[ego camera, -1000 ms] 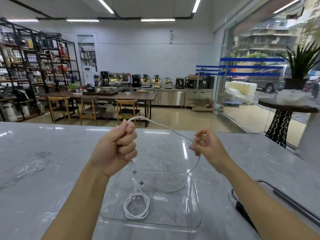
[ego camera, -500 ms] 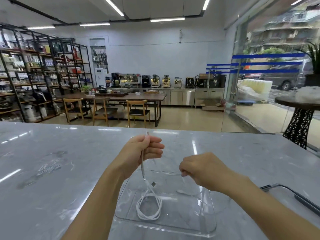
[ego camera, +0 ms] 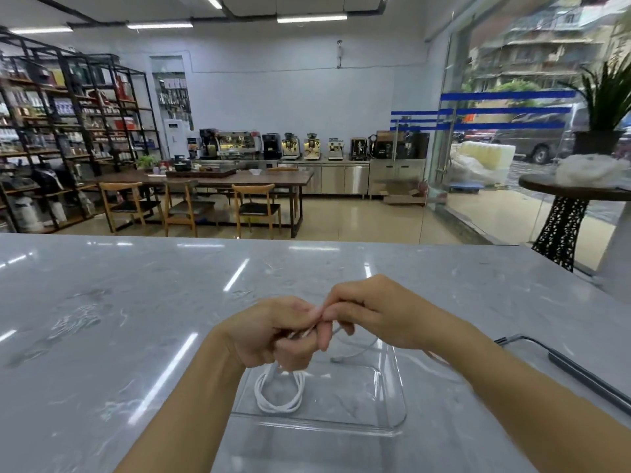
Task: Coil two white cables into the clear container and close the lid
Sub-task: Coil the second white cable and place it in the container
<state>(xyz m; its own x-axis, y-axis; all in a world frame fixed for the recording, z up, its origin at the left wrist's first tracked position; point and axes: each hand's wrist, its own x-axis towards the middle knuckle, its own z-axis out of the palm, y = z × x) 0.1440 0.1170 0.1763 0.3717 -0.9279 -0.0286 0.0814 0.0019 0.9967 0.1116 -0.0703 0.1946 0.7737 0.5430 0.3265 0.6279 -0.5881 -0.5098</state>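
A: Fingers [ego camera: 345, 314]?
B: Curled on both hands. The loose white cable [ego camera: 358, 351] is pinched between left hand [ego camera: 269, 332] and right hand [ego camera: 368, 312], held together above the clear container [ego camera: 392, 421].
A: Other cable?
B: The coiled cable [ego camera: 278, 394] is laid in the container's left part, and the container is set on the tabletop [ego camera: 136, 302].

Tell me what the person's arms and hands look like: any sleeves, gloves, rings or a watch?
The left hand and right hand wear no gloves, and no ring shows on the fingers in view. The left forearm and right forearm carry no sleeve, watch or band down to the frame's edge; upper arms are out of view.
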